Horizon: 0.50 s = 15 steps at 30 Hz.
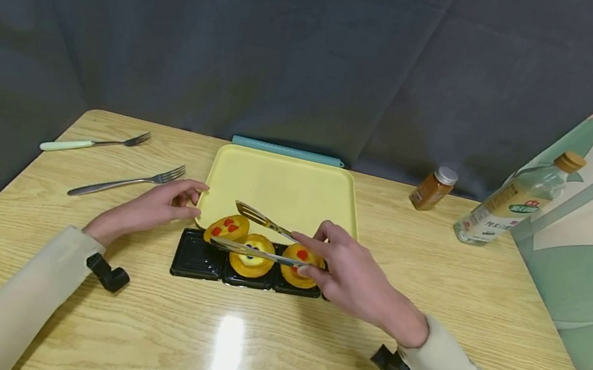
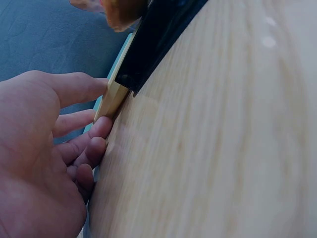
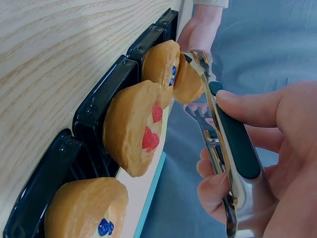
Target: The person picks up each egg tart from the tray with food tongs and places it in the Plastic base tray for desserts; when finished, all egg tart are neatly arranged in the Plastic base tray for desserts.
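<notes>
My right hand holds metal tongs with dark green grips. Between the tong ends is a tilted tart with red topping, above the left part of a black compartment tray; how firmly it is clamped I cannot tell. A blue-topped tart and a red-topped tart sit in the neighbouring compartments. Another blue-topped tart appears at the bottom of the right wrist view. My left hand touches the left edge of a pale yellow tray with its thumb and fingertips.
Left of the yellow tray lie a green-handled fork and a metal fork. A teal strip-like object lies behind it. Toward the right stand a spice jar and a clear bottle. A dark curtain hangs behind the table.
</notes>
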Available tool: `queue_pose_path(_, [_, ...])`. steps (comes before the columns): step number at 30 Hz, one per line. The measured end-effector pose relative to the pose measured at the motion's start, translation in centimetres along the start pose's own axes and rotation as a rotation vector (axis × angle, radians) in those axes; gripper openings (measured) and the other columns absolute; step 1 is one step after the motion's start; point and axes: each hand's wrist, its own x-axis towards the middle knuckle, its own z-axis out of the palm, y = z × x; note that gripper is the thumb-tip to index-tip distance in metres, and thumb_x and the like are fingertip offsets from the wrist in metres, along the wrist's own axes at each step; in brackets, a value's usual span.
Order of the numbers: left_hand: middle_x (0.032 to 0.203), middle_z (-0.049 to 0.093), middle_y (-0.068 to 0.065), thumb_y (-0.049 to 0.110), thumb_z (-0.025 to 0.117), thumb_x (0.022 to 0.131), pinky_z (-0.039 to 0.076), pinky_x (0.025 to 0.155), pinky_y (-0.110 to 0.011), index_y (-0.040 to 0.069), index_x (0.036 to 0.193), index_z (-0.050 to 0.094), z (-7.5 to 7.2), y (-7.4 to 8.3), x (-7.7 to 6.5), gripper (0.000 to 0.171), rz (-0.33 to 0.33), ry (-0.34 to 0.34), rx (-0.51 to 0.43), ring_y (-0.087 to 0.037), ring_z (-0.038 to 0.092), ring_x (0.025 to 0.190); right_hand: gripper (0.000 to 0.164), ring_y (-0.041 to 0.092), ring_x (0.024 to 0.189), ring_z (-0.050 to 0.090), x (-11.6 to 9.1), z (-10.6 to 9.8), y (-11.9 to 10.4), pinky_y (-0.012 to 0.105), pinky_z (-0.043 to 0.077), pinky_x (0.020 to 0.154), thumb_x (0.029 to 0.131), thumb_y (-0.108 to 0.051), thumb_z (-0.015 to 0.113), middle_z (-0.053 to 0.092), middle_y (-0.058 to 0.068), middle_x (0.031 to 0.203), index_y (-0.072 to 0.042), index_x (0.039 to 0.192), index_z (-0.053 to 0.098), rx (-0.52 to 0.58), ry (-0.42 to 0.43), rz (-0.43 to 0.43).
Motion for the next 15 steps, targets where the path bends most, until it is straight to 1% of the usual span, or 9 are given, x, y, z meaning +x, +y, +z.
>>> queue_pose_path(7, [0.107,0.051,-0.01,0.016,0.062,0.102,0.041,0.074,-0.032,-0.005,0.145,0.045,-0.09,0.19,-0.16,0.051,0.01,0.0,-0.01,-0.024,0.046,0.091,0.053,0.008,0.069,0.041,0.42,0.1,-0.26,0.024,0.041,0.056,0.092,-0.016,0.077,0.049,0.001,0.092,-0.008,0.141,0.06,0.005,-0.027,-0.006])
queue_pose_path(15, [0.108,0.051,-0.011,0.016,0.062,0.102,0.042,0.076,-0.033,-0.004,0.146,0.044,-0.03,-0.02,-0.03,0.051,0.0,-0.003,0.0,-0.024,0.046,0.091,0.053,0.007,0.07,0.041,0.44,0.2,-0.64,0.023,0.04,0.057,0.09,-0.012,0.078,0.046,-0.003,0.091,-0.008,0.14,0.061,-0.005,0.01,-0.039])
